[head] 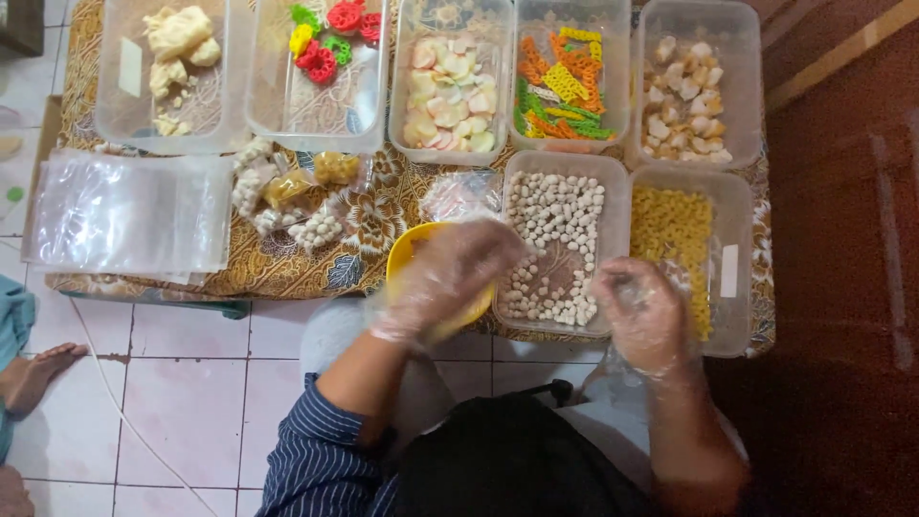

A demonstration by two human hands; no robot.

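Nearest, a striped sleeve (321,460) and dark lap are seen, with pale floor tiles (191,383) to the left. The left hand (445,278), covered by a clear plastic glove, is held over a yellow bowl (407,254); its fingers (488,244) are loosely curled, and whether anything is gripped cannot be told through the blurred glove. The right hand (643,316), likewise gloved, is bunched with fingers (622,282) drawn together, a clear bag (613,369) apparently gathered beneath it; the exact hold cannot be told. Between the two sets of fingers a tub of small white balls (555,239) is set; just beyond the right fingers lies a tub of yellow curls (680,230). Left of the left fingers, filled packets (287,196) and a stack of empty bags (129,215) are laid on a batik cloth (287,268). Farthest from the fingers, a row of five tubs is ranged: cream chunks (177,43), red and green rings (325,38), pale pink discs (450,91), orange and green lattices (565,86), white pieces (684,96).
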